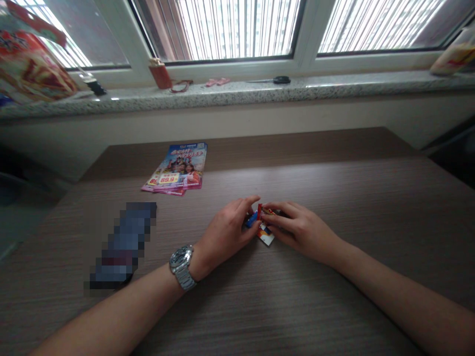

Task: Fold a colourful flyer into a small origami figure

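Fingers (284, 222) of both hands are bent inward and brought almost together over the small printed bundle (260, 212), which is set on the bare middle of the wooden table (334, 188), just in front of the person. By the right hand (302, 227) the red and yellow side seems to be pinched between nearly closed fingertips. On the left hand (232, 222) a modest gap is left between thumb and raised forefinger, with the blue part (251, 219) lying in it; whether that part is gripped or merely touched cannot be told. Below the fingertips a white-edged corner (266, 237) is left uncovered, and whether one folded piece or several are held cannot be made out.

For such small work, a light pinch is probably best used, since thin printed stuff may be creased by hard pressure. One side is better steadied while the other is worked, and edges are better lined up against the tabletop than in the air. The view is partly blocked by the knuckles, so the fingertips are best spread slightly. Ample room is given: the leaflets (181, 168) are placed well apart, toward the window side.
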